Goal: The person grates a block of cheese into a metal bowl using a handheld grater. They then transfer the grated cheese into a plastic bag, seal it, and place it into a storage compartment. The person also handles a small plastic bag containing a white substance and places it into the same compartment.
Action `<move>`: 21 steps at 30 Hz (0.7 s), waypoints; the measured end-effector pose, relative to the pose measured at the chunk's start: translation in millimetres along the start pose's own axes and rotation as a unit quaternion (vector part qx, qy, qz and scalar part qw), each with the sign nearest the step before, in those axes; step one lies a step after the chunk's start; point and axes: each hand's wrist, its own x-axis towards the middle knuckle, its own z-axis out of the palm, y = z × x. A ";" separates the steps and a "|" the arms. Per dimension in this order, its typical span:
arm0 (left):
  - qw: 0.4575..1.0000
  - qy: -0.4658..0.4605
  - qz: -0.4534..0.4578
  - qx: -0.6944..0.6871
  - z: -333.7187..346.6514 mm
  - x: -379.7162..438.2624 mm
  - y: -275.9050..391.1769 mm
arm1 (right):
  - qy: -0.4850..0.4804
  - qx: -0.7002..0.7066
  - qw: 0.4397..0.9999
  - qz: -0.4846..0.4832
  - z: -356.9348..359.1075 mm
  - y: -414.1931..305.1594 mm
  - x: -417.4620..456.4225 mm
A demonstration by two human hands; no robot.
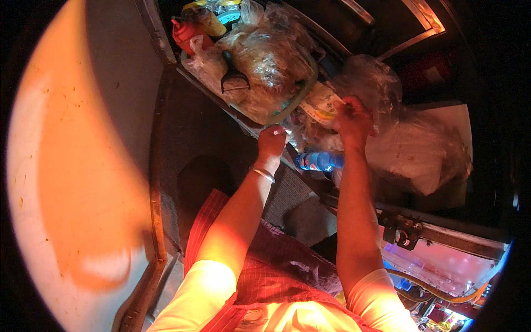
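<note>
My right hand (354, 118) pinches the edge of a printed paper or plastic bag (319, 103) with yellow and green marks. Curled fingers close my left hand (272, 141), which is beside crumpled clear plastic (296, 133); whether anything is inside it I cannot tell. A bangle circles that wrist. Between my forearms a blue plastic bottle (317, 161) lies on its side. Beyond my hands, a large clear plastic bag (269, 62) with brownish contents rests in a shallow tub (290, 112). On the bag lies a Y-shaped peeler (234, 76) with a dark handle.
At the far left of the shelf stand a red container (188, 35) and a jar (213, 25). Loose plastic bags (415, 153) are heaped to the right. A metal latch (400, 232) and a hose (435, 286) are at the lower right. A pale curved panel (70, 166) spans the left side.
</note>
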 end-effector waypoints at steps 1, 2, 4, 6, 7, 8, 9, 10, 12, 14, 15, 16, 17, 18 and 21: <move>0.999 -0.012 0.039 0.020 -1.0 3.0 -3.6 | -0.006 0.018 1.000 0.014 -0.7 -2.2 0.5; 1.000 -0.011 0.020 0.002 -1.9 4.6 -8.0 | -0.005 0.032 0.999 0.017 -1.6 -4.1 0.4; 0.999 -0.014 -0.019 -0.030 3.9 -2.7 3.7 | 0.001 0.058 0.998 0.025 -3.4 -4.6 -0.6; 0.990 0.035 0.077 0.111 -3.7 18.7 -43.0 | -0.010 0.063 0.998 0.021 -0.4 2.1 1.3; 0.986 0.035 0.088 0.137 -2.2 14.6 -42.0 | -0.013 0.065 0.997 0.024 1.8 6.5 0.5; 0.981 0.036 0.099 0.163 -0.8 10.1 -40.8 | -0.029 0.055 0.998 0.029 3.9 10.6 -3.1; 0.963 0.067 0.149 0.214 2.2 5.1 -42.4 | -0.047 0.047 0.997 0.031 5.4 11.5 -8.3; 0.975 0.068 0.142 0.156 7.5 -4.2 -32.1 | -0.064 0.038 0.997 0.037 4.4 10.7 -13.7; 0.986 0.060 0.141 0.060 16.3 -9.0 -16.8 | -0.049 -0.018 0.995 -0.082 0.4 -2.8 -23.6; 0.987 0.039 0.154 -0.013 20.7 -5.4 -8.8 | -0.050 -0.047 0.987 -0.146 3.0 -13.1 -30.7; 0.987 0.013 0.139 0.078 19.8 -2.2 -8.2 | -0.059 -0.049 0.986 -0.149 6.5 -14.0 -33.0; 0.978 -0.011 0.122 0.168 17.0 0.1 -7.4 | -0.068 -0.051 0.985 -0.152 8.5 -15.0 -35.6; 0.960 -0.036 0.105 0.256 14.5 1.5 -6.9 | -0.094 -0.040 0.985 -0.137 9.5 -16.1 -39.4; 0.958 -0.065 0.060 0.272 22.8 -14.6 21.1 | -0.120 -0.030 0.985 -0.121 8.9 -20.7 -43.0; 0.951 -0.074 0.087 0.286 12.4 -1.2 -10.4 | -0.175 -0.013 0.981 -0.087 9.6 -27.5 -51.1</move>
